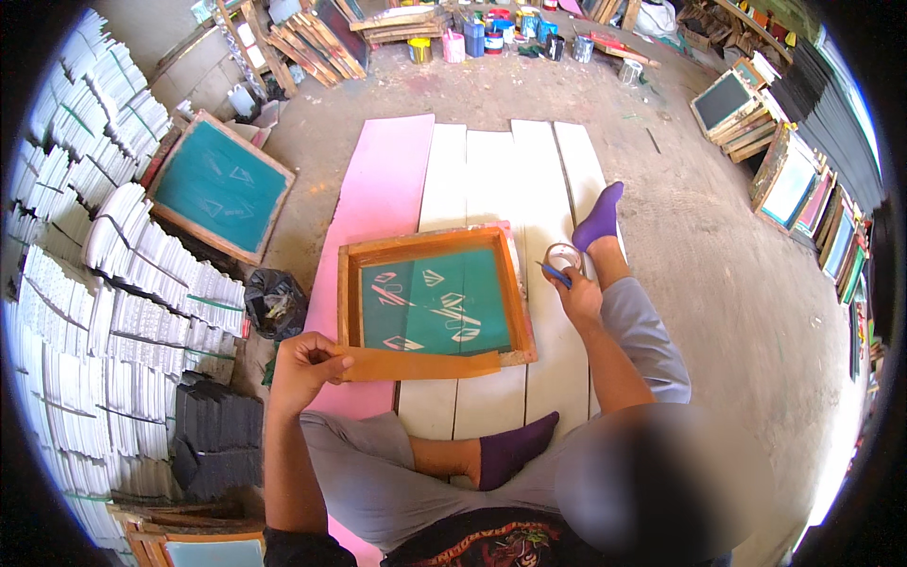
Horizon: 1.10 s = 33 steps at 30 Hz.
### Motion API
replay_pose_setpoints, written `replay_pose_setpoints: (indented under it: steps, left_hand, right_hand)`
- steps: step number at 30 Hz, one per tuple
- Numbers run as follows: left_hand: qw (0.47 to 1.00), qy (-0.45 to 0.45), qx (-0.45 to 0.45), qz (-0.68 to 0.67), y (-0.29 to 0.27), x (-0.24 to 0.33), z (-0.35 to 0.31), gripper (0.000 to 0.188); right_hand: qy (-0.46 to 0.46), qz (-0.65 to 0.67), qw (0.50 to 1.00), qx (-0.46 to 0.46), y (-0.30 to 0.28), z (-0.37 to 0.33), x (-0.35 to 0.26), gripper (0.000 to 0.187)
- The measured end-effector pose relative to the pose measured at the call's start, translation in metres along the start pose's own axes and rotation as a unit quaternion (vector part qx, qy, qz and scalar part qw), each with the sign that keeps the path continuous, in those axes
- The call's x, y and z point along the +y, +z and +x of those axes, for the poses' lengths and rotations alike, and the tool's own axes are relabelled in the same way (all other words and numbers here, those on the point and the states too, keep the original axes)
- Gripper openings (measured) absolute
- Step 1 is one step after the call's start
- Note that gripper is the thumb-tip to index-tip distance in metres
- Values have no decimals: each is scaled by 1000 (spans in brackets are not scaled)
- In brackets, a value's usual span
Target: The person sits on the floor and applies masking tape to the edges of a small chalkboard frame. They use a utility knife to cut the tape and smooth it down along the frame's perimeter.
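A silk-screen frame point(511, 288) with wooden sides and a green mesh lies on the boards before me; pale angular shapes show in the mesh. My left hand point(307, 367) pinches one end of a brown tape strip point(420, 366) between thumb and fingers. The strip runs along the frame's near side, its other end at the near right corner. Right of the frame, my right hand point(580, 300) is closed on a slim blue tool point(556, 275), its kind unclear. A tape roll point(564, 251) sits against those fingers; whether they also grip it, I cannot tell.
White boards point(491, 175) and a pink board point(383, 180) lie beneath the frame. My legs flank it. To the left are another green screen point(222, 184), a black bag point(276, 302) and stacked white sheets point(142, 250). Paint cans point(493, 42) stand far back; more screens point(794, 189) lean at right.
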<state>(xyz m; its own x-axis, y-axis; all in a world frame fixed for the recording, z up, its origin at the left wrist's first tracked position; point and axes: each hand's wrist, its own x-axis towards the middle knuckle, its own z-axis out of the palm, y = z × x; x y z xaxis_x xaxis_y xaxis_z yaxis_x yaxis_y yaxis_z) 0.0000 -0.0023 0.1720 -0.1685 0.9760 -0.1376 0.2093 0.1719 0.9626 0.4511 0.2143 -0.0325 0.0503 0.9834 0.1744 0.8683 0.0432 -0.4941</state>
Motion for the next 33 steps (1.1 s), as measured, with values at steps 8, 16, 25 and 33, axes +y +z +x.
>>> replay_pose_setpoints:
  steps: [8,16,25,33]
  left_hand:
    - [999,43,-7,10,16,61,-5,13]
    - [991,90,-59,83,34,103,6,14]
    - [983,117,-113,89,25,162,-19,13]
    - [985,149,-49,71,-15,181,-31,7]
  right_hand:
    - [-77,-76,994,18,54,-53,25,55]
    - [-214,279,894,-279,14,-70,-85,62]
    - [-252,463,726,-441,4,-80,-215,65]
    - [-233,362,786,-443,15,-90,-190,32]
